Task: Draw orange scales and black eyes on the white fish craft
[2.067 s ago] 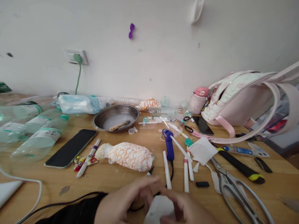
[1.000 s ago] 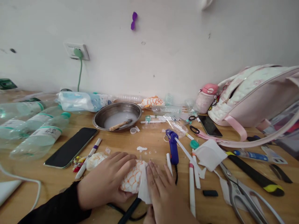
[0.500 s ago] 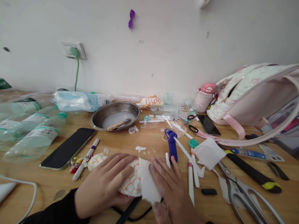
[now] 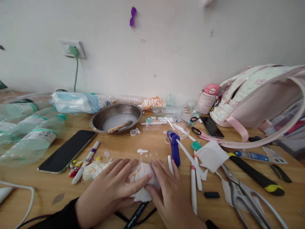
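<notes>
Between my hands lies a white paper-covered form with orange scale lines (image 4: 136, 173), and a piece of white paper (image 4: 143, 195) is wrapped over its right part. My left hand (image 4: 114, 184) is closed around the form from the left, its thumb pressing on the paper. My right hand (image 4: 166, 187) curves round the right end, fingers on top and thumb against the front. The form's left end (image 4: 94, 169) pokes out past my left hand. Beneath my hands, a black acrylic marker (image 4: 135, 216) and a dark cable lie on the table.
A blue glue gun (image 4: 175, 148) stands right of my hands, near white markers (image 4: 193, 187), large scissors (image 4: 240, 194) and folded white paper (image 4: 213, 156). Behind are a metal bowl (image 4: 95, 125) with a brush (image 4: 119, 127); left, a phone (image 4: 68, 151) and plastic bottles (image 4: 33, 141).
The white paper, flatter before, now lies folded round the form's right side. My left thumb has come forward onto it, and my right thumb has moved up against it. The view shifted slightly.
</notes>
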Demonstrator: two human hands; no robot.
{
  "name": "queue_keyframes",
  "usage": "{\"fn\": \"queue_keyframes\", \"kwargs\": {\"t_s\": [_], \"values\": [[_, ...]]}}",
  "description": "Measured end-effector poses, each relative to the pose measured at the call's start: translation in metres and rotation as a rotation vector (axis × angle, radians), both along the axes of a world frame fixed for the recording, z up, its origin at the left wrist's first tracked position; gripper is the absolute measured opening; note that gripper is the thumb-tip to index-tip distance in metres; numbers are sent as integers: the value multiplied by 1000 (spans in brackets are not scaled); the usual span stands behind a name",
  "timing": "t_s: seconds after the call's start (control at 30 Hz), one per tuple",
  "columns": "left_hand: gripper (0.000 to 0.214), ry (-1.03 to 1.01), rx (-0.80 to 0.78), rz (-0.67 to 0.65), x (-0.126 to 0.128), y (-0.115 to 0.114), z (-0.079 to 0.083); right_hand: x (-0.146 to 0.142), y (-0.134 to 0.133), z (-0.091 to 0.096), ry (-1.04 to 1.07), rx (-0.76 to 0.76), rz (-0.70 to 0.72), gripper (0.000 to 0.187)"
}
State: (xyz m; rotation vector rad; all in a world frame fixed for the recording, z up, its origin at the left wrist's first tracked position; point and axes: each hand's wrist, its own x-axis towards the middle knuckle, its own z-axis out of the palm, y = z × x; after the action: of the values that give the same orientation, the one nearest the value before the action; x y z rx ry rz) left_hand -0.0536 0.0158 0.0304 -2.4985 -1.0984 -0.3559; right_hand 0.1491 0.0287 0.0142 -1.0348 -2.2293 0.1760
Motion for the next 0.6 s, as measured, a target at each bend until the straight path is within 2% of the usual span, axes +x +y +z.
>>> {"fn": "queue_keyframes", "kwargs": {"t_s": [0.1, 0.23, 0.43, 0.6], "values": [[92, 66, -43, 25, 3, 0, 5, 1, 1, -3, 13, 1, 0, 34], [85, 82, -34, 26, 5, -1, 7, 6, 2, 0, 44, -17, 2, 30], [72, 74, 22, 71, 0, -2, 6, 13, 1, 9, 166, -11, -73, 9], [57, -48, 92, 95, -12, -1, 5, 19, -1, 16, 329, -138, -59, 15]]}}
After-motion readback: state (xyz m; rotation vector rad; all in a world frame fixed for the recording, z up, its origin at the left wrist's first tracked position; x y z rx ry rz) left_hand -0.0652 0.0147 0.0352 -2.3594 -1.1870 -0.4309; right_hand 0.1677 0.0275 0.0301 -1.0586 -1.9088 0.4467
